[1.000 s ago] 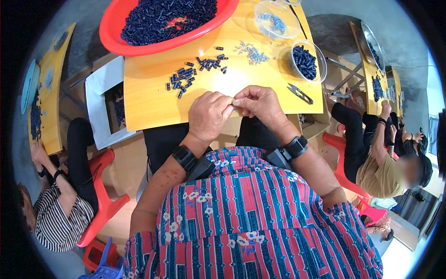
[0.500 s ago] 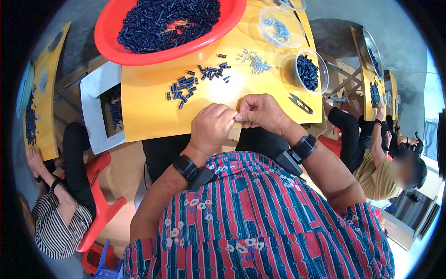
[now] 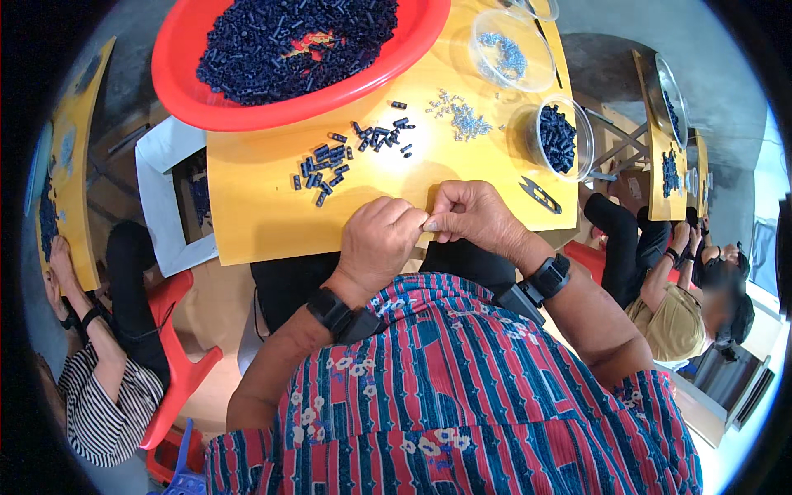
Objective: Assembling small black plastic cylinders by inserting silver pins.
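My left hand (image 3: 381,241) and my right hand (image 3: 478,216) meet fingertip to fingertip at the near edge of the yellow table (image 3: 272,235). Both are closed in a pinch, and whatever sits between the fingers is hidden or too small to name. Just beyond them lies a loose group of small dark cylindrical pieces (image 3: 322,163). A scatter of tiny clear or silvery parts (image 3: 469,124) rests farther off. To the right of my right hand lies a pair of black thread snips (image 3: 540,195).
A big red basin (image 3: 177,78) full of dark pieces stands at the far left. Clear tubs hold silvery bits (image 3: 505,64) and dark pieces (image 3: 557,139). A white box (image 3: 157,198) is left of the table. Co-workers sit at yellow tables (image 3: 70,198) on either side.
The whole view has shifted slightly, so the table and its things appear a little lower. My hands keep the same pinch. The right-hand co-worker's hands have moved closer together.
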The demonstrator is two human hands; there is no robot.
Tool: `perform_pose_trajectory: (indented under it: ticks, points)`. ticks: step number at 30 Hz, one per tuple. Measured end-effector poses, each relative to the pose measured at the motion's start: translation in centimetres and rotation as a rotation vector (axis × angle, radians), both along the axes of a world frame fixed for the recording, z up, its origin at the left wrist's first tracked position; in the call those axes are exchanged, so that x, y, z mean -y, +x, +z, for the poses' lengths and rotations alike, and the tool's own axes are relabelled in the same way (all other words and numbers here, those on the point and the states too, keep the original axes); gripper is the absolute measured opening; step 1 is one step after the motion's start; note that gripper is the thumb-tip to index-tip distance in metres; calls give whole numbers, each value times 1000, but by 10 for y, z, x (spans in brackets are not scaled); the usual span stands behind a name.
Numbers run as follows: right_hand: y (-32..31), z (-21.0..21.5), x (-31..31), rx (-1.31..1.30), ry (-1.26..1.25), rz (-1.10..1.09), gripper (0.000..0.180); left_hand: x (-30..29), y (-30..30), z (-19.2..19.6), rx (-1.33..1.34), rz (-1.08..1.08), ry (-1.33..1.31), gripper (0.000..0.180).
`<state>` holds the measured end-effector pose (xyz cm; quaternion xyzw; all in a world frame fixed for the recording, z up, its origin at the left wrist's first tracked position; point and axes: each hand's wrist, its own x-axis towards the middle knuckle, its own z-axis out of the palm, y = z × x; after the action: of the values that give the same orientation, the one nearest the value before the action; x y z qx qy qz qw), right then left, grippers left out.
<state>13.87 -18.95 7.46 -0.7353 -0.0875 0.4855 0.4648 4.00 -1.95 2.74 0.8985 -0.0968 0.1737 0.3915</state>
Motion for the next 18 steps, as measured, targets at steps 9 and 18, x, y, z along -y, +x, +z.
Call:
perform_pose_trajectory:
  ticks: [9, 18]
  points:
    - [0, 2, 0, 14, 11, 68, 22, 0, -4, 0, -14, -11, -22, 8]
    - [6, 2, -2, 34, 21, 126, 23, 1, -3, -3, -5, 21, -16, 9]
